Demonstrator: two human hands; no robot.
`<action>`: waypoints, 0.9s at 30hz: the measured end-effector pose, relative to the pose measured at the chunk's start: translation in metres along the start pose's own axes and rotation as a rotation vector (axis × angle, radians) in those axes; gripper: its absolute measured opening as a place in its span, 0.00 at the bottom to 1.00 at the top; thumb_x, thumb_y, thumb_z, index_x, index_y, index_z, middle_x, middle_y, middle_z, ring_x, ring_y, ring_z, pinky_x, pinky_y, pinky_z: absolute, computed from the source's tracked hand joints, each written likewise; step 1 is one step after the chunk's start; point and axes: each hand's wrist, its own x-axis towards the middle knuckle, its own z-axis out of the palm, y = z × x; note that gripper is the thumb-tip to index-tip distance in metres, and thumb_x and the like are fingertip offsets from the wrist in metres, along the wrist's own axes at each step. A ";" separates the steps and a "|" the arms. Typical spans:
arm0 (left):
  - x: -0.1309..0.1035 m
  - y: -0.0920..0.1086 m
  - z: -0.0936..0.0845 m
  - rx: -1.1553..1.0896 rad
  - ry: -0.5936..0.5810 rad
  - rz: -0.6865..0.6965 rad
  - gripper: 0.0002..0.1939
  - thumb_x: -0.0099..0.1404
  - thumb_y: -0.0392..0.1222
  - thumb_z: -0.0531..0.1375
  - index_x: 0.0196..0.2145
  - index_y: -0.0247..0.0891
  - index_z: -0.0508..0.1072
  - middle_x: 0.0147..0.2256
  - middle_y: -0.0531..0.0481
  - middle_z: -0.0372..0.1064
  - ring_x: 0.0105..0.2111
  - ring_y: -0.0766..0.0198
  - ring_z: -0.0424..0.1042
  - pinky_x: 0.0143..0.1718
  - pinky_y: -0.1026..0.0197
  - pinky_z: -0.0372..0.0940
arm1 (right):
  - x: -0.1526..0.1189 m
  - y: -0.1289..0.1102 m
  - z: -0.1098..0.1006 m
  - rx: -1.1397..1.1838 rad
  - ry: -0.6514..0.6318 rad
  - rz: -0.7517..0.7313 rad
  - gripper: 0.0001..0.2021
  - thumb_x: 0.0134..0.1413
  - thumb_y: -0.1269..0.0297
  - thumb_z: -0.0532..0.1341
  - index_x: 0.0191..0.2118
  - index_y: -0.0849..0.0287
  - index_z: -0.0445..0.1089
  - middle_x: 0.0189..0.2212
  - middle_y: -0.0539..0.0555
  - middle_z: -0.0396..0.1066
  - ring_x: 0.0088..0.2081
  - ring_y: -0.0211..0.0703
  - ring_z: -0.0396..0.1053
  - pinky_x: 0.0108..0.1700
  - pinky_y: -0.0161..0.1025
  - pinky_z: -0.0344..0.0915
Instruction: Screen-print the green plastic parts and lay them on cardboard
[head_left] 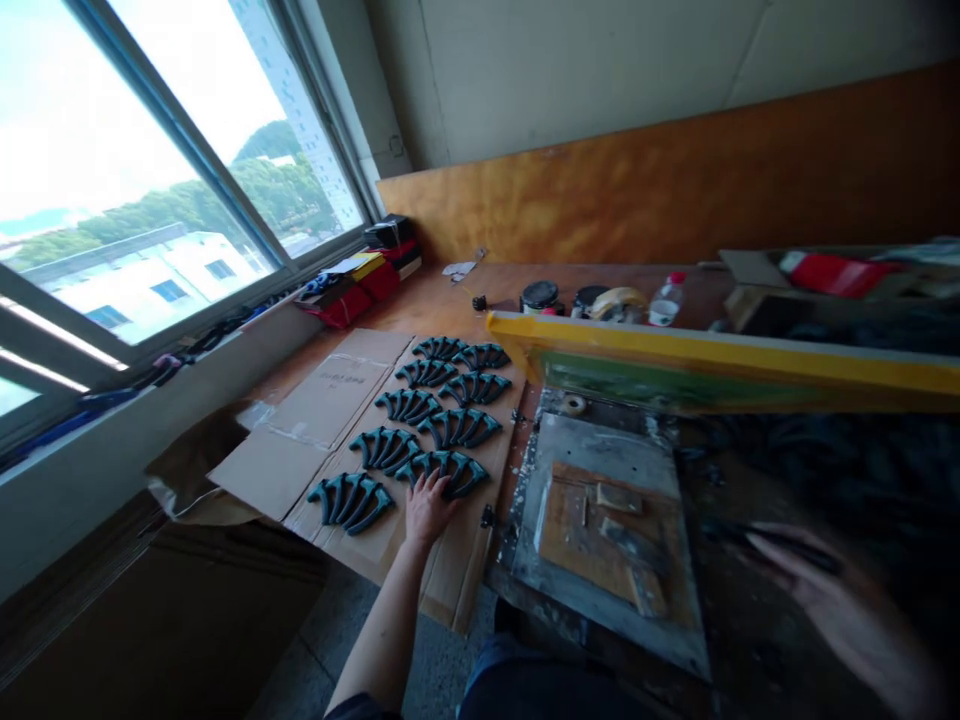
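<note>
Dark, curved, handle-like pieces lie in several fan-shaped groups, in two columns, on a flattened cardboard sheet. My left hand reaches over the nearest group of the right column, its fingers apart and touching the pieces there. At the right, my right hand is blurred by motion, its fingers closed round a dark, elongated piece like those on the cardboard. Below that hand the surface is dark and hard to make out.
A yellow-edged screen frame is raised over a grey metal plate bearing a wooden block. Behind stand black-lidded jars, a tape roll and a red-capped bottle. A window is at left.
</note>
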 end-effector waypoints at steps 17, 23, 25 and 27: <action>0.026 0.179 -0.152 -1.063 0.390 0.209 0.24 0.66 0.57 0.52 0.51 0.38 0.71 0.31 0.50 0.74 0.34 0.64 0.73 0.39 0.62 0.67 | -0.026 -0.024 0.111 -0.912 -0.233 -0.816 0.16 0.58 0.73 0.55 0.48 0.55 0.74 0.39 0.57 0.70 0.41 0.50 0.67 0.44 0.47 0.67; 0.057 0.213 -0.202 -1.445 0.113 0.259 0.32 0.65 0.66 0.43 0.23 0.36 0.67 0.16 0.53 0.63 0.16 0.69 0.62 0.20 0.66 0.60 | -0.021 -0.044 0.135 -0.858 -0.356 -0.894 0.22 0.61 0.60 0.59 0.60 0.53 0.62 0.56 0.56 0.65 0.58 0.52 0.59 0.58 0.53 0.58; 0.055 0.211 -0.204 -1.447 0.076 0.230 0.32 0.65 0.66 0.44 0.20 0.36 0.66 0.15 0.53 0.62 0.15 0.69 0.61 0.19 0.67 0.59 | -0.017 -0.040 0.144 -0.882 -0.455 -0.923 0.25 0.60 0.58 0.59 0.61 0.52 0.60 0.59 0.55 0.61 0.62 0.53 0.53 0.61 0.58 0.52; 0.043 0.198 -0.199 -1.455 0.022 0.207 0.31 0.65 0.64 0.46 0.24 0.35 0.70 0.17 0.52 0.65 0.17 0.69 0.64 0.20 0.66 0.60 | -0.013 -0.030 0.139 -0.903 -0.474 -0.861 0.24 0.58 0.55 0.60 0.60 0.52 0.62 0.59 0.54 0.62 0.63 0.53 0.53 0.62 0.59 0.50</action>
